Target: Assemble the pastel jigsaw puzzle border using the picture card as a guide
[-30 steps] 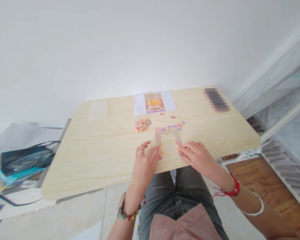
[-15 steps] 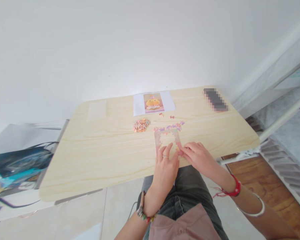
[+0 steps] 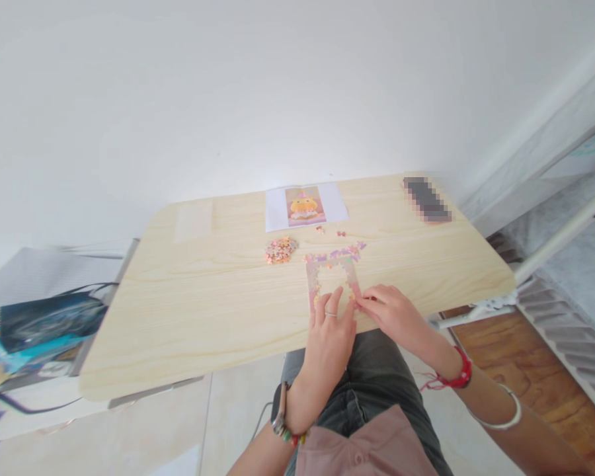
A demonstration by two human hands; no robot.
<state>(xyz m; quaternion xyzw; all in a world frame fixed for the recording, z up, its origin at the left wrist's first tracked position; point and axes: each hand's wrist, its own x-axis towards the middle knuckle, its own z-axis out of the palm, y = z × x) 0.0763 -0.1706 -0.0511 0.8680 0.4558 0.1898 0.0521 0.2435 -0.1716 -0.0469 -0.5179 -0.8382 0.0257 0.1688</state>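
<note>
Joined jigsaw pieces form a puzzle border (image 3: 311, 281) near the table's front edge, with bare wood inside it. My left hand (image 3: 331, 330) lies over its lower part, fingers spread and fingertips on the pieces and table. At the border's lower right corner, my right hand (image 3: 391, 314) has thumb and fingers pinched together at the edge; whatever is between them is too small to make out. A row of loose purple pieces (image 3: 344, 252) runs just above the border. To the left sits a heap of mixed puzzle pieces (image 3: 280, 250).
A printed sheet (image 3: 306, 205) with a yellow figure lies at the back of the table (image 3: 188, 317). Two small loose pieces (image 3: 341, 233) sit below it. A pixelated phone (image 3: 427, 198) rests at the back right, and a pale sheet (image 3: 194, 220) at the back left.
Both hands stay at the border's lower right corner with only slight finger shifts. The right fingertips press closer to the edge. The view has tilted very slightly.
</note>
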